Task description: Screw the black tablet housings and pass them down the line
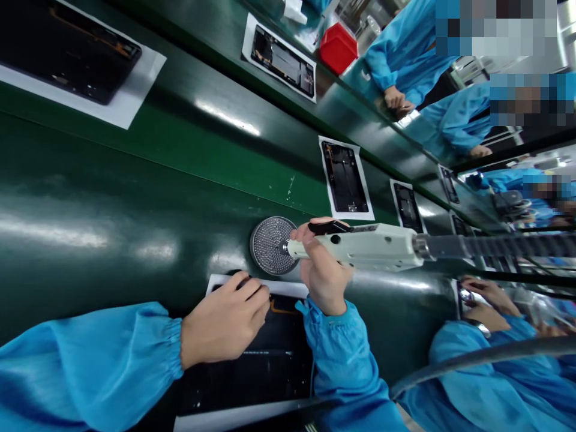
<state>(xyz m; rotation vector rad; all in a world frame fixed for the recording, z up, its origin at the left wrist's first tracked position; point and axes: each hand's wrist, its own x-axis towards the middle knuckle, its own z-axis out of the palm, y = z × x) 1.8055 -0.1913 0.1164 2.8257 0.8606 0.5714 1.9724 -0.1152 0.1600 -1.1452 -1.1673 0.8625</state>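
My right hand grips a pale electric screwdriver, lying nearly level. Its tip points left and reaches a round screw tray with a dimpled metal face; whether a screw is on the tip is too small to tell. My left hand is over the upper edge of an opened black tablet, fingers bent and drawn together. Something dark shows under those fingertips, its kind hidden. The tablet lies on a white sheet close to my body, between my two forearms.
Several opened tablets on white sheets line the green bench. A red bin stands across it. Co-workers in blue sit opposite; another person's hands work at my right. A thick cable crosses the lower right.
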